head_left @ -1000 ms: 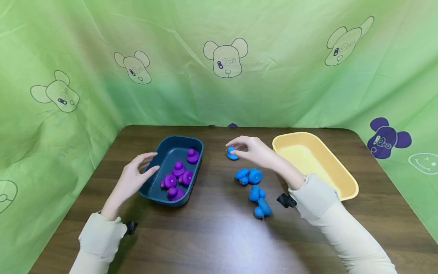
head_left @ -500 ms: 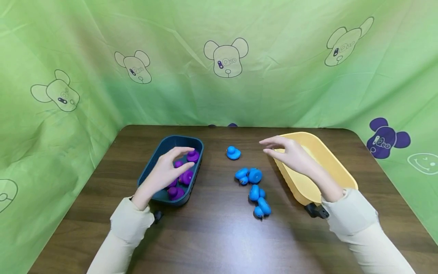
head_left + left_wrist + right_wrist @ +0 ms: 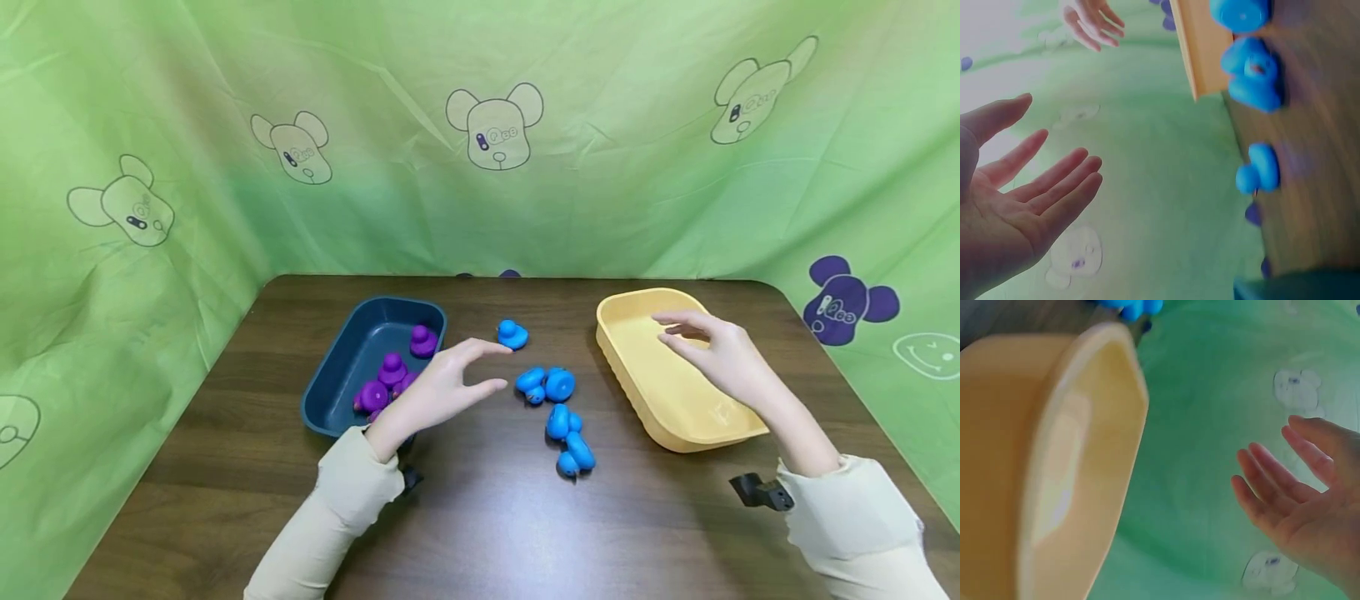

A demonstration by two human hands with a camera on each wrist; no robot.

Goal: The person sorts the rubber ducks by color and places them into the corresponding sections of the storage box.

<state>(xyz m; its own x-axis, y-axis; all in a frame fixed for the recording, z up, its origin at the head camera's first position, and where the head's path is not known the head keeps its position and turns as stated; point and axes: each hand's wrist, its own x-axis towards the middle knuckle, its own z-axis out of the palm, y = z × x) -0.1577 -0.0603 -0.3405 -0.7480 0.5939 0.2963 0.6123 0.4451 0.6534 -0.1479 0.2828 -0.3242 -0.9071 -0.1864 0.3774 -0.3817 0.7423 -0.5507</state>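
My left hand (image 3: 448,385) is over the table just right of the blue bin, fingers and thumb spread apart and holding nothing. Its fingertips are nearest the blue rubber ducks: one upright duck (image 3: 513,335) stands at the back, and a tipped duck (image 3: 558,385) lies against another in the middle. Closer to me, another blue duck (image 3: 579,452) lies on its side, touching its neighbour. My right hand (image 3: 722,354) hovers above the yellow bin (image 3: 652,429), its relaxed fingers apart with nothing between them. Both palms show bare in the wrist views.
The dark blue bin (image 3: 330,367) on the left contains several purple rubber ducks, such as one purple duck (image 3: 423,342); my left hand and sleeve partly cover the others. A green printed curtain (image 3: 495,217) hangs behind the wooden table (image 3: 480,517).
My left hand has travelled right, from the blue bin's left side across it toward the blue ducks. My right hand has drawn back right from the rear blue duck to above the yellow bin.
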